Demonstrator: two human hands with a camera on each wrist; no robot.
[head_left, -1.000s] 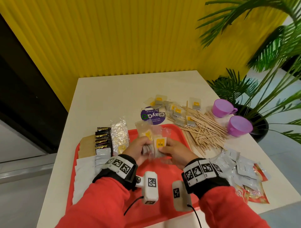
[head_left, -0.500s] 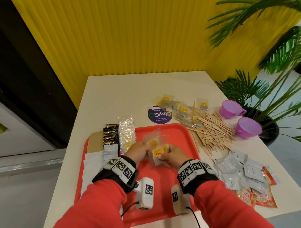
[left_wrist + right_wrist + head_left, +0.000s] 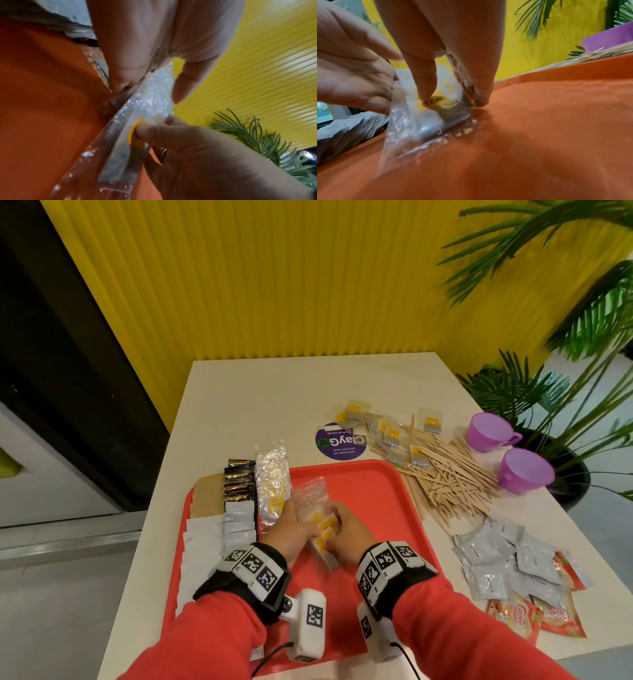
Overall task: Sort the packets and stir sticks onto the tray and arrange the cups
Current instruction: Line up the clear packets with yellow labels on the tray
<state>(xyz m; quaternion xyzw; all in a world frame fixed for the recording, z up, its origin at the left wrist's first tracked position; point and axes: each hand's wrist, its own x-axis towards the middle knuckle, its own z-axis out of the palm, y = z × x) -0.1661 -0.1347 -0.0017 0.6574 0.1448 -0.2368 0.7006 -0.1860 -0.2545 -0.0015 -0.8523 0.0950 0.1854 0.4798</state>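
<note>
On the red tray (image 3: 370, 494), near its middle, both hands are working a small stack of clear tea packets (image 3: 320, 522) with yellow labels. The left hand (image 3: 291, 529) is holding the stack from its left side, fingers curled round it, while the right hand (image 3: 346, 530) is pinching it from the right, a fingertip pressing on a yellow label. In the right wrist view the packets' lower edge is touching the tray floor, so they appear to be going down just beside the clear packets (image 3: 272, 481) already lined up there.

The left part of the tray is looking sorted: white packets (image 3: 200, 546), silver packets (image 3: 238, 520), black-and-gold packets (image 3: 239, 479) and a brown stack (image 3: 207, 498) are lying in rows. Judging from that, the job is perhaps half done. Still lying loose on the table (image 3: 260, 395) are more tea packets (image 3: 390, 436), the heap of wooden stir sticks (image 3: 448, 484), a pile of silver sachets (image 3: 507, 559) over red-and-orange sachets (image 3: 544, 616), and the two purple cups (image 3: 510, 453), standing apart from the tray and not yet arranged.
</note>
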